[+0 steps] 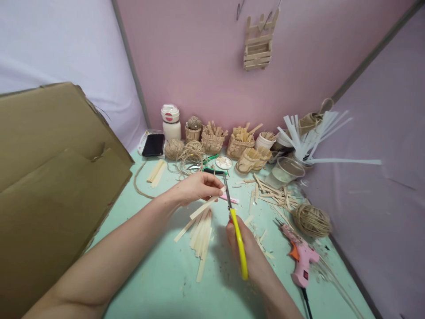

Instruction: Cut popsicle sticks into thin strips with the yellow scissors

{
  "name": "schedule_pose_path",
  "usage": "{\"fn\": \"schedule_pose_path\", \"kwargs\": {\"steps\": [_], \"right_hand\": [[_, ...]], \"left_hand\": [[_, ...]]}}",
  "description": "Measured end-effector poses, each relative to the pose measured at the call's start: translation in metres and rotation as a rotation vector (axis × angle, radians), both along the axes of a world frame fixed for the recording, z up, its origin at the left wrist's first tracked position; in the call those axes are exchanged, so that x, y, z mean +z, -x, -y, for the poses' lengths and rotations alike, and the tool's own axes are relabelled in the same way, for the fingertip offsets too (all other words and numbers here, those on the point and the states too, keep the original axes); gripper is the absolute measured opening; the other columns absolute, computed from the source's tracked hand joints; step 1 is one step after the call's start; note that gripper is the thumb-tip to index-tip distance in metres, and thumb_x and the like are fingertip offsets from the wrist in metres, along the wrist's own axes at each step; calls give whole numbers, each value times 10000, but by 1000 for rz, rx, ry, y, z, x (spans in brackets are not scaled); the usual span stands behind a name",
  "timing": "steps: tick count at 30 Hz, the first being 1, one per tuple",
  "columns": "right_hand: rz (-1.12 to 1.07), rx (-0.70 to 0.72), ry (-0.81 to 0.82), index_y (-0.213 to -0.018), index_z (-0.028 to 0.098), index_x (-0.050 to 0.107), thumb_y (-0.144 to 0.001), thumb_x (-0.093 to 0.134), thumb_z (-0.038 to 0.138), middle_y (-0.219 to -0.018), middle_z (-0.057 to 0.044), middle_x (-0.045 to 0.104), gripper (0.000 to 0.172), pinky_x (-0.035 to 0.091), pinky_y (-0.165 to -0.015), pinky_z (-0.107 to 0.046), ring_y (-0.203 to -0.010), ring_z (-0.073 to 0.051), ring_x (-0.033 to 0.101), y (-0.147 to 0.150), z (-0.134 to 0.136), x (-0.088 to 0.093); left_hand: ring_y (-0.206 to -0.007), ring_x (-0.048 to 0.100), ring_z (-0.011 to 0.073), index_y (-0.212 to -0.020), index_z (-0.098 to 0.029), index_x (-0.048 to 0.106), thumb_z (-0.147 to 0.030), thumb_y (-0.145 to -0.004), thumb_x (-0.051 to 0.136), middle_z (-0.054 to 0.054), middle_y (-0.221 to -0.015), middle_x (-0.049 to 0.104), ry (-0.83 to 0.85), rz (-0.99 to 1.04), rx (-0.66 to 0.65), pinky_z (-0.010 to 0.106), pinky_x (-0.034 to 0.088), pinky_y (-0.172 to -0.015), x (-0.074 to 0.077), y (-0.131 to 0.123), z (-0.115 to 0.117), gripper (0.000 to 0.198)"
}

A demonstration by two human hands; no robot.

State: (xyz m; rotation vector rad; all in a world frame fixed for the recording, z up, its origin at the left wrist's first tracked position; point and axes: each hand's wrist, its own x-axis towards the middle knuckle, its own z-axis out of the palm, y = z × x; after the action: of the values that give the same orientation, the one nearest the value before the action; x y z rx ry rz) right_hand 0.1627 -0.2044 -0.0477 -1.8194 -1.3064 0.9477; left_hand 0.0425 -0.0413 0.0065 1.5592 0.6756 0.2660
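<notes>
My left hand (195, 187) pinches a flat wooden craft stick (206, 206) and holds it slanted above the mint-green table (159, 279). My right hand (249, 252) grips yellow-handled scissors (236, 230), whose blades point up and meet the stick's far end near my left fingertips. Under both hands lies a loose pile of cut wooden sticks (201, 235).
Large cardboard sheets (56, 177) lean at the left. A pink glue gun (300, 257) and a twine ball (312, 220) lie at the right among stick scraps (272, 195). Along the back wall stand small stick baskets (212, 139), a white jar (171, 122), a phone (153, 145) and white strips (312, 137).
</notes>
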Motion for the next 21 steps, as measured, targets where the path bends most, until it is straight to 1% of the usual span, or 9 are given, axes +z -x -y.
{"fn": "schedule_pose_path", "kwargs": {"steps": [3, 6, 9, 13, 16, 21], "right_hand": [[-3, 9, 20, -768, 224, 348, -909, 282, 570, -696, 44, 341, 380, 300, -578, -282, -631, -145, 322, 1, 1, 4], [7, 10, 17, -767, 222, 352, -906, 288, 578, -702, 43, 343, 387, 303, -583, -281, -642, -146, 323, 0, 1, 4], [6, -4, 7, -754, 221, 359, -899, 304, 584, -700, 42, 346, 395, 304, -580, -278, -644, -147, 328, -1, 0, 1], [-23, -14, -7, -762, 217, 391, -894, 332, 569, -693, 36, 375, 381, 315, -565, -276, -636, -151, 356, -3, -1, -2], [-3, 7, 2, -787, 216, 403, -912, 317, 548, -689, 42, 366, 365, 316, -575, -276, -631, -147, 355, -4, 1, -2], [-19, 63, 12, -820, 220, 395, -934, 320, 513, -721, 45, 347, 323, 312, -601, -271, -660, -143, 346, -4, 4, 0]], "left_hand": [[-612, 505, 96, -805, -171, 683, -295, -700, 639, -22, -633, 594, -93, -12, -32, 225, 373, -592, -1, 2, -4, 169], [-646, 526, 107, -814, -169, 689, -295, -711, 628, -13, -661, 611, -135, -20, -32, 234, 384, -628, -2, 4, -6, 174], [-676, 559, 118, -816, -158, 675, -279, -705, 635, -1, -697, 628, -109, -3, -21, 245, 413, -671, -4, 3, -7, 169], [-682, 604, 126, -905, -174, 586, -239, -685, 656, -5, -725, 653, -21, 36, 13, 250, 436, -666, -6, 3, -9, 239], [-675, 613, 122, -928, -191, 526, -212, -684, 656, -10, -738, 665, -46, 26, 9, 242, 434, -641, -6, 6, -10, 277], [-647, 590, 109, -894, -195, 480, -184, -688, 640, -16, -727, 656, -119, 14, -28, 236, 432, -615, -2, 11, -14, 261]]}}
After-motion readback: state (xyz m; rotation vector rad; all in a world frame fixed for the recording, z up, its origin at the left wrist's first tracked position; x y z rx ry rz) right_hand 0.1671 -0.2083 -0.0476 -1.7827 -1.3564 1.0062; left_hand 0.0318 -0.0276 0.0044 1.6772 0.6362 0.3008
